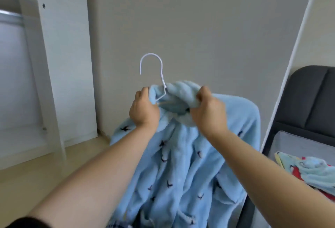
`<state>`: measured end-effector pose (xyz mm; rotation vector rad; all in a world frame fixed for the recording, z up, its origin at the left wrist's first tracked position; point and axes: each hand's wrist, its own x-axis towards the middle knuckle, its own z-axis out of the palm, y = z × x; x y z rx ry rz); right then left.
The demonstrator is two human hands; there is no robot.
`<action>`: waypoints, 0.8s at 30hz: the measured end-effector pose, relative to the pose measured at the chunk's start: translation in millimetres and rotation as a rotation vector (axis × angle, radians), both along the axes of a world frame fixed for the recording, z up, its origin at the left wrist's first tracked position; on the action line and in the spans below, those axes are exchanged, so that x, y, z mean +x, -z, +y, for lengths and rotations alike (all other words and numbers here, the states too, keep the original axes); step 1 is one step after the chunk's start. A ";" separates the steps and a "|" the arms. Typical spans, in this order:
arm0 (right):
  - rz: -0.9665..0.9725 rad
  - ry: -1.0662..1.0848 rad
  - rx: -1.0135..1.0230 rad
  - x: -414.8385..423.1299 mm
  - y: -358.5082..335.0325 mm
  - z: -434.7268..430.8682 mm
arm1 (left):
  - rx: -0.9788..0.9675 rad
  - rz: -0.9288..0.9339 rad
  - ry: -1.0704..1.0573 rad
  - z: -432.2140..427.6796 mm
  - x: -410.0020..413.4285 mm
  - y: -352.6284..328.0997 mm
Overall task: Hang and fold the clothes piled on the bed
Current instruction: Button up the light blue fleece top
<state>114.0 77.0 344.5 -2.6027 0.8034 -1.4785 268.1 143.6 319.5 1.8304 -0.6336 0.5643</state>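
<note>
A light blue fleece garment [183, 169] with small dark motifs hangs in front of me. A white wire hanger [152, 64] sits inside its collar, with the hook sticking up and curving to the left. My left hand [144, 109] grips the left side of the collar, where the hanger's wire comes out. The right side of the collar is bunched up in my right hand [208, 109]. Fabric hides most of the hanger's frame.
A white wardrobe [59, 55] stands open at the left with a metal rail [10, 18] inside. At the right is a bed with a dark headboard [308, 100], and a pile of clothes [311, 173] lies on it. A plain wall is ahead.
</note>
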 end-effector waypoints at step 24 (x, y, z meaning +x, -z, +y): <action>0.078 -0.099 0.594 283.4 5.2 -179.2 | 0.217 -0.099 0.034 -134.7 266.2 4.9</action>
